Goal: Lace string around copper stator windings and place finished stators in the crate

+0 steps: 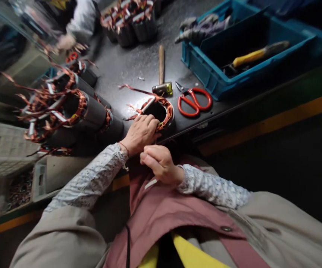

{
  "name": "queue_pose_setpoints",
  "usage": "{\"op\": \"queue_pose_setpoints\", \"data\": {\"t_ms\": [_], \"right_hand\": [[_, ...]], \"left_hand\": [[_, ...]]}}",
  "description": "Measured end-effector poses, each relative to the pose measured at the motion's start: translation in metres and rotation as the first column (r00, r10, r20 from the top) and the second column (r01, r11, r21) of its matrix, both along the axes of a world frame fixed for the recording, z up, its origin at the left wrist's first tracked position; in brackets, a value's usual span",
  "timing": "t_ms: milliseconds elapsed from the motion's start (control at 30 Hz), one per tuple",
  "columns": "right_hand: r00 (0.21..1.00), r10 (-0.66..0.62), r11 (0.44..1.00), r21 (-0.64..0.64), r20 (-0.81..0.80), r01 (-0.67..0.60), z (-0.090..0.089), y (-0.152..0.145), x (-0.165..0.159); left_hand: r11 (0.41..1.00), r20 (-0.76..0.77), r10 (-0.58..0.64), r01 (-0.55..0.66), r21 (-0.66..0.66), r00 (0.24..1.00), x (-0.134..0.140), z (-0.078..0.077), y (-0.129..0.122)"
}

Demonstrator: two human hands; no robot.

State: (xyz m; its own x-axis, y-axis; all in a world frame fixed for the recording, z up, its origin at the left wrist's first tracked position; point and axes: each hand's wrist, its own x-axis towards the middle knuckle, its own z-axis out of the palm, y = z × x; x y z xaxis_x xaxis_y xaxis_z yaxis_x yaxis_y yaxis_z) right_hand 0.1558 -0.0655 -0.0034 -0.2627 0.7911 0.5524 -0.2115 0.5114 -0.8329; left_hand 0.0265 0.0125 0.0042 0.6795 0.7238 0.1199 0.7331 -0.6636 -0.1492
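A motor stator with laced copper windings stands at the table's near edge, its ring facing up and loose lead wires trailing left. Over the near left side of its windings, my left hand is closed with bent fingers, gripping the rim. My right hand makes a fist just in front of the stator, apart from it. Below that fist a narrow white piece shows; what the fingers hold is hidden. Beyond the stator lies a hammer, and to its right are red-handled scissors.
Several wound stators are stacked at left, more at the back. A blue bin holds a yellow-handled tool; gloves lie over its edge. A co-worker's hand is at upper left. Pale crates stand lower left.
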Motion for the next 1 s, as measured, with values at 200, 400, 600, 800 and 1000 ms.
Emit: {"op": "queue_pose_setpoints", "data": {"t_ms": [200, 400, 600, 800, 1000], "right_hand": [[0.998, -0.039, 0.998, 0.053, 0.05, 0.036, -0.011, 0.001, -0.004], [0.985, -0.133, 0.941, 0.325, 0.111, 0.091, -0.002, 0.002, 0.043], [0.992, -0.073, 0.961, 0.272, 0.105, 0.042, 0.02, 0.007, 0.097], [0.994, -0.1, 0.918, -0.39, -0.049, 0.073, -0.016, 0.015, 0.066], [0.983, -0.101, 0.874, -0.459, 0.153, 0.161, -0.021, 0.022, 0.064]], "left_hand": [[0.998, -0.017, 0.058, -0.059, -0.028, 0.998, 0.004, 0.001, -0.001], [0.981, 0.216, 0.041, 0.002, -0.192, 0.975, 0.004, 0.013, -0.009], [0.968, 0.418, 0.043, 0.066, -0.242, 0.908, -0.008, 0.024, -0.024], [0.961, 0.639, 0.181, 0.004, -0.278, 0.748, -0.011, 0.045, -0.029], [0.971, 0.652, 0.133, 0.033, -0.236, 0.746, 0.001, 0.05, -0.031]]}}
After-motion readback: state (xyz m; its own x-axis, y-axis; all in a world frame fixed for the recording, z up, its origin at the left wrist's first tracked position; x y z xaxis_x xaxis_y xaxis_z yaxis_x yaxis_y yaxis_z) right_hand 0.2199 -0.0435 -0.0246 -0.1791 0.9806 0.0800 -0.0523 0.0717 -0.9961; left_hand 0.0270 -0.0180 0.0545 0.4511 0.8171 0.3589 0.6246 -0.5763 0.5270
